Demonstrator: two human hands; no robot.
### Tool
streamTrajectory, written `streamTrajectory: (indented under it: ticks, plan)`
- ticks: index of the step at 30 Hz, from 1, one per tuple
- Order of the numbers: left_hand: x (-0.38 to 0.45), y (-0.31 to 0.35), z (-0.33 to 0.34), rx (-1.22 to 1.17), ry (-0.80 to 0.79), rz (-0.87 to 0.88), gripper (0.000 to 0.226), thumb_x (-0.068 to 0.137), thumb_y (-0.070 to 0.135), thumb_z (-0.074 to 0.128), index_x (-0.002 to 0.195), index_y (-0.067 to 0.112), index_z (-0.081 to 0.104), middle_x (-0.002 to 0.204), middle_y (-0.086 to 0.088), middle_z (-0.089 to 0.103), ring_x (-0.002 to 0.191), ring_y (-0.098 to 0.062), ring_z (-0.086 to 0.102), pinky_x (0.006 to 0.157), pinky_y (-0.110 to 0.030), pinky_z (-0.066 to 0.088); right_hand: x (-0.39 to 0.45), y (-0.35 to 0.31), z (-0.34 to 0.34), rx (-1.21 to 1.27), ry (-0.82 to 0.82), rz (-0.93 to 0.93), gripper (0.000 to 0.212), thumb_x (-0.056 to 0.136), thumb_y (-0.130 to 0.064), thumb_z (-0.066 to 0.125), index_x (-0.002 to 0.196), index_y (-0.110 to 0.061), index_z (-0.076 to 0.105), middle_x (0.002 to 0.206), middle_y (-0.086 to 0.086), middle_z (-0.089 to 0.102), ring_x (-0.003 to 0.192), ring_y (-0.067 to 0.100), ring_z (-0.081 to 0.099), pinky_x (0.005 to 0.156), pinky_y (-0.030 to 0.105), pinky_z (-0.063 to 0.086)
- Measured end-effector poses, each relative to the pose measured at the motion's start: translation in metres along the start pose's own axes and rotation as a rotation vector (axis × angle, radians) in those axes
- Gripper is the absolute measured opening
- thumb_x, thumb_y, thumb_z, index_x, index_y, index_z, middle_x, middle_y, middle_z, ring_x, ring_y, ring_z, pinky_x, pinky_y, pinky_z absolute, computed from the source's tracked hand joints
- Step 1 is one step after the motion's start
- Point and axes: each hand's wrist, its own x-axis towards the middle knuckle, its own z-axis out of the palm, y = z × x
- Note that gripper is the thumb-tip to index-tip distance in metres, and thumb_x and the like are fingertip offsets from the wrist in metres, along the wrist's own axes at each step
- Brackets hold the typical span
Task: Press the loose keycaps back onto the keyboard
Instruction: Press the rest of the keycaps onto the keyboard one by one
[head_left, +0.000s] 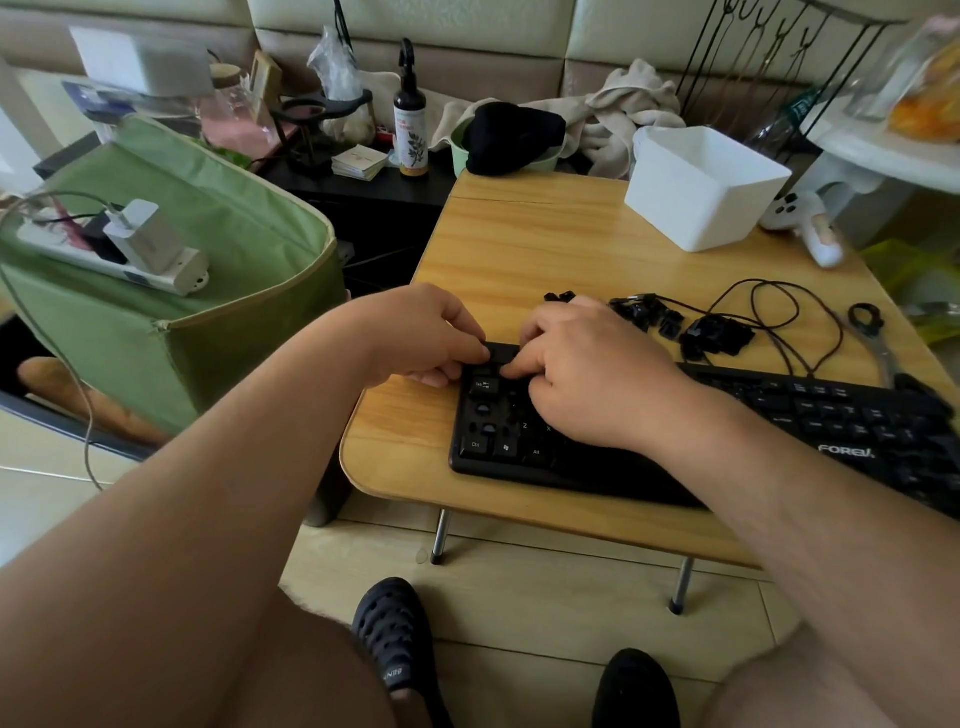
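Keycaps (691, 327) lie loose behind keyboard (727, 431); left hand (421, 338) curled, right hand (587, 364) pressing, grips unclear

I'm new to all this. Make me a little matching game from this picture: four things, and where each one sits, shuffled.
Things:
1. white bin
2. loose keycaps
3. left hand
4. spray bottle

Places:
A. at the keyboard's far left corner
B. dark side table beyond the wooden table
C. far right of the wooden table
D. heaped just behind the keyboard

Pairs: 1-C, 2-D, 3-A, 4-B
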Motion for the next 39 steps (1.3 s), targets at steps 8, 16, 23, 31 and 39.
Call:
streamTrajectory:
  ticks: [8, 16, 23, 31, 39]
  plan:
    - [0.001, 0.000, 0.004, 0.059, 0.042, 0.001, 0.016, 0.091, 0.031, 0.080, 0.102, 0.023, 0.072, 0.087, -0.008, 0.073, 0.071, -0.013, 0.068, 0.062, -0.023, 0.055, 0.002, 0.005, 0.005, 0.077, 0.034, -0.001, 0.037, 0.099, -0.025, 0.048, 0.120, -0.041, 0.074, 0.122, -0.012, 0.060, 0.124, 0.026, 0.046, 0.105, 0.044, 0.045]
    - [0.002, -0.001, 0.003, 0.059, 0.017, 0.008, 0.020, 0.089, 0.028, 0.083, 0.103, 0.019, 0.072, 0.086, -0.007, 0.072, 0.069, -0.010, 0.067, 0.061, -0.021, 0.054, 0.006, -0.001, 0.008, 0.038, 0.069, -0.017, 0.022, 0.100, -0.034, 0.058, 0.115, -0.038, 0.074, 0.107, -0.009, 0.058, 0.112, 0.022, 0.047, 0.091, 0.044, 0.052]
    - [0.003, -0.003, 0.002, 0.059, 0.006, 0.026, 0.018, 0.089, 0.025, 0.082, 0.103, 0.018, 0.073, 0.092, -0.009, 0.074, 0.081, -0.015, 0.071, 0.069, -0.026, 0.058, 0.010, -0.001, 0.000, 0.199, 0.054, 0.054, 0.014, 0.091, -0.029, 0.075, 0.106, -0.028, 0.077, 0.102, -0.009, 0.068, 0.098, 0.012, 0.061, 0.082, 0.029, 0.050]
    - [0.002, -0.008, -0.001, 0.012, -0.023, 0.059, 0.017, 0.092, 0.022, 0.079, 0.107, 0.018, 0.073, 0.100, -0.008, 0.074, 0.085, -0.013, 0.071, 0.069, -0.022, 0.057, 0.012, 0.002, 0.005, 0.209, 0.095, 0.028, 0.007, 0.091, -0.029, 0.074, 0.097, -0.031, 0.076, 0.097, -0.016, 0.063, 0.093, 0.009, 0.058, 0.081, 0.029, 0.048]
    - [-0.003, -0.010, 0.000, -0.028, -0.020, 0.078, 0.021, 0.094, 0.018, 0.077, 0.114, 0.017, 0.072, 0.098, -0.006, 0.072, 0.088, -0.013, 0.072, 0.069, -0.019, 0.057, 0.013, 0.003, 0.006, 0.076, 0.125, -0.103, 0.025, 0.096, -0.022, 0.064, 0.115, -0.033, 0.076, 0.110, -0.009, 0.068, 0.107, 0.015, 0.060, 0.093, 0.039, 0.052]
